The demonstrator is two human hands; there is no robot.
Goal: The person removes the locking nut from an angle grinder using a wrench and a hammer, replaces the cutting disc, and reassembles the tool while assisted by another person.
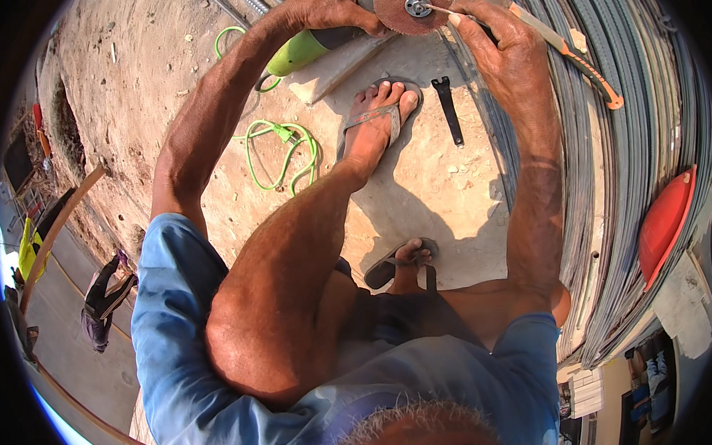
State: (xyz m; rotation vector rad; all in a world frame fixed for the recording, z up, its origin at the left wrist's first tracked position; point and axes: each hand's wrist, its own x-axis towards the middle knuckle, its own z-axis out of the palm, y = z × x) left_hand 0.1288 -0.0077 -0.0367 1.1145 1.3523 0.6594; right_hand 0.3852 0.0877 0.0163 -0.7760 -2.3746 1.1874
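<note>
My left hand [332, 8] is wrapped round the head end of an angle grinder [297, 56] with a bright green and black body. Its round reddish-brown disc [396, 14] faces up, with a metal flange nut [418, 6] at the centre. Between the thumb and fingers of my right hand [503, 47], a thin tan stick [440, 9] is pinched, its tip at the nut. A black pin spanner [448, 109] lies on the ground below the disc, beside my sandalled foot [375, 121].
Long bundled steel bars [608, 192] run along the right. On them rest an orange-and-black-handled tool [589, 70] and a red dome-shaped thing [664, 229]. A green cord with its plug [283, 134] lies looped left of my foot. A flat slab [330, 76] sits under the grinder.
</note>
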